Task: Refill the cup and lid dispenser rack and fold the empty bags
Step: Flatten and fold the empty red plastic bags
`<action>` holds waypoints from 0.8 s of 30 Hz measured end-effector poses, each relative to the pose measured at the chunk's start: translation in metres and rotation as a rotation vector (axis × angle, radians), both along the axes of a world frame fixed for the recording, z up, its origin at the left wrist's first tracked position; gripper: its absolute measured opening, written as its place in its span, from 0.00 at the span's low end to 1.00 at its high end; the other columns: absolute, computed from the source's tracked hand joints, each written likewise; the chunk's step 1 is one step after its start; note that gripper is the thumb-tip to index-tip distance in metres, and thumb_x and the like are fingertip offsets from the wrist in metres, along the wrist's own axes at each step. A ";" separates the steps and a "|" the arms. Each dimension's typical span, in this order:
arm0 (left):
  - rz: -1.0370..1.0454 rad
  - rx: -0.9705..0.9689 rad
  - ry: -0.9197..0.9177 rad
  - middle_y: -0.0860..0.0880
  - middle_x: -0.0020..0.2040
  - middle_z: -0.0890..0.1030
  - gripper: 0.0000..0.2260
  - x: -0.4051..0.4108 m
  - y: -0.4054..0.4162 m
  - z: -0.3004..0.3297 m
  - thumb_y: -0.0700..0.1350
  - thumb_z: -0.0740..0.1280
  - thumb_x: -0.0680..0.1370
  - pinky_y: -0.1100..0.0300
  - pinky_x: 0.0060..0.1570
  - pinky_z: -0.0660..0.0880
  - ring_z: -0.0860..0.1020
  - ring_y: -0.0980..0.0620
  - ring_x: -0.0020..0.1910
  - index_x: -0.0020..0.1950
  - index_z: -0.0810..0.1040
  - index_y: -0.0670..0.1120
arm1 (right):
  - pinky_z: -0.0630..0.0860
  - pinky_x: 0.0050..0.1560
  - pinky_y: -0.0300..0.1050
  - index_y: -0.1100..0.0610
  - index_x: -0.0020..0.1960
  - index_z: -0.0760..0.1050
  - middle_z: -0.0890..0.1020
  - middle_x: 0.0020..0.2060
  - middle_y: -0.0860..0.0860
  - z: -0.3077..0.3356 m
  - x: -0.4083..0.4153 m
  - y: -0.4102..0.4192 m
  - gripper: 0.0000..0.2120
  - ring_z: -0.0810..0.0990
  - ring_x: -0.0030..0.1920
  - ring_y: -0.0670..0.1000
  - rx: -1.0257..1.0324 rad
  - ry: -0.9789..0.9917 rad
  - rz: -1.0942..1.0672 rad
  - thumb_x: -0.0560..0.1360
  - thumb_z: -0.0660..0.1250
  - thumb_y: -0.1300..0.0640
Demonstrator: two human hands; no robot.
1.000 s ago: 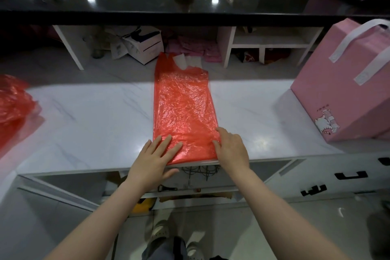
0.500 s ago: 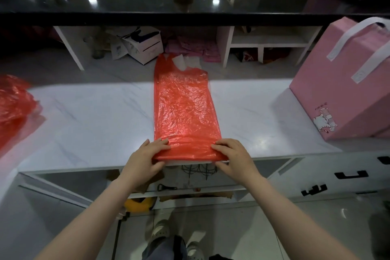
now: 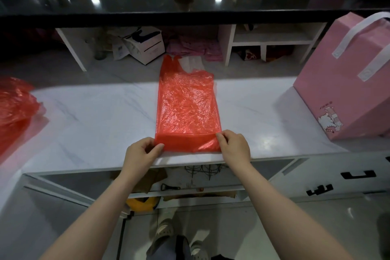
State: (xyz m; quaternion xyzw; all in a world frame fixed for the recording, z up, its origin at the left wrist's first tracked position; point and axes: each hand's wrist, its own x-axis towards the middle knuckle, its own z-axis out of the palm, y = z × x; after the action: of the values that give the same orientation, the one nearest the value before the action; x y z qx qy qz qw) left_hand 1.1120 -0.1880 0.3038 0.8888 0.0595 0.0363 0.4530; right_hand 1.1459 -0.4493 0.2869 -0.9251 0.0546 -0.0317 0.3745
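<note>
red plastic bag point(image 3: 186, 105): flattened lengthwise on marble counter point(image 3: 95, 116), near end turned over at counter's front edge. left hand point(image 3: 141, 154) and right hand point(image 3: 235, 146) pinch fold's two corners, likely to keep the crease square. second red bag point(image 3: 14, 103) at counter's left end.

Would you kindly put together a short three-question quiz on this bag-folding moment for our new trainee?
1. True or false: both hands pinch the near end of the flat red plastic bag.
2. Which side of the white marble counter holds the pink paper gift bag with white handles? A) left B) right
3. Fill in: the crumpled red plastic bag lies at the counter's ____ edge.

Key: 1 true, the left hand and right hand each grip a corner of the first narrow fold. 2 B. 3 left.
</note>
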 end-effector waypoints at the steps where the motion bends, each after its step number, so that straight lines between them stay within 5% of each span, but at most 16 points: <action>1: 0.034 0.000 -0.010 0.55 0.37 0.81 0.05 0.001 -0.001 -0.001 0.48 0.69 0.76 0.66 0.36 0.72 0.79 0.58 0.37 0.41 0.77 0.52 | 0.74 0.37 0.47 0.53 0.42 0.77 0.79 0.34 0.51 0.000 0.001 0.001 0.16 0.77 0.40 0.53 -0.020 0.003 -0.005 0.80 0.58 0.45; 6: 0.101 0.030 -0.010 0.54 0.39 0.81 0.06 0.002 -0.008 -0.007 0.48 0.69 0.77 0.63 0.36 0.73 0.79 0.57 0.39 0.49 0.73 0.51 | 0.74 0.36 0.47 0.51 0.45 0.79 0.79 0.34 0.49 -0.001 0.000 0.003 0.16 0.76 0.41 0.51 -0.095 -0.042 -0.017 0.80 0.56 0.43; 11: 0.071 0.078 -0.024 0.58 0.38 0.79 0.20 -0.001 -0.014 -0.005 0.47 0.68 0.77 0.70 0.35 0.69 0.78 0.60 0.38 0.66 0.66 0.53 | 0.73 0.40 0.48 0.50 0.45 0.79 0.77 0.35 0.48 -0.005 -0.006 0.005 0.16 0.72 0.46 0.51 -0.172 -0.105 -0.030 0.80 0.56 0.44; 15: -0.027 0.417 -0.149 0.46 0.52 0.76 0.21 -0.007 -0.019 -0.007 0.41 0.68 0.77 0.49 0.51 0.77 0.74 0.47 0.52 0.69 0.71 0.46 | 0.66 0.38 0.45 0.49 0.51 0.78 0.76 0.38 0.54 -0.002 0.002 0.003 0.18 0.73 0.43 0.54 -0.262 -0.041 -0.007 0.80 0.53 0.42; 18: -0.244 0.712 -0.348 0.37 0.67 0.71 0.23 -0.007 -0.022 -0.010 0.35 0.67 0.73 0.33 0.66 0.64 0.67 0.33 0.68 0.68 0.74 0.45 | 0.64 0.38 0.45 0.50 0.55 0.77 0.76 0.38 0.55 0.001 0.008 0.000 0.19 0.73 0.42 0.57 -0.389 -0.042 0.058 0.81 0.52 0.42; 21: -0.505 0.834 -0.147 0.46 0.78 0.57 0.23 -0.001 -0.022 -0.012 0.51 0.53 0.81 0.42 0.73 0.45 0.53 0.41 0.77 0.77 0.57 0.54 | 0.63 0.40 0.46 0.51 0.57 0.76 0.77 0.41 0.56 0.001 0.011 0.003 0.19 0.72 0.41 0.57 -0.479 -0.030 0.064 0.81 0.51 0.42; 24: -0.520 0.900 0.018 0.53 0.79 0.43 0.26 0.004 -0.015 -0.024 0.64 0.40 0.78 0.50 0.73 0.36 0.41 0.48 0.78 0.74 0.34 0.61 | 0.63 0.42 0.47 0.51 0.59 0.71 0.79 0.46 0.56 0.001 0.011 0.004 0.18 0.74 0.46 0.58 -0.484 0.019 0.067 0.80 0.52 0.41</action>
State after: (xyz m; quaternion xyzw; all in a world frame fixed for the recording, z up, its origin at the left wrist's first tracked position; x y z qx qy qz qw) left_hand 1.1160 -0.2034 0.2803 0.9813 -0.1807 -0.0630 0.0196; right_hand 1.1569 -0.4458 0.2877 -0.9894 0.0181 -0.0229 0.1422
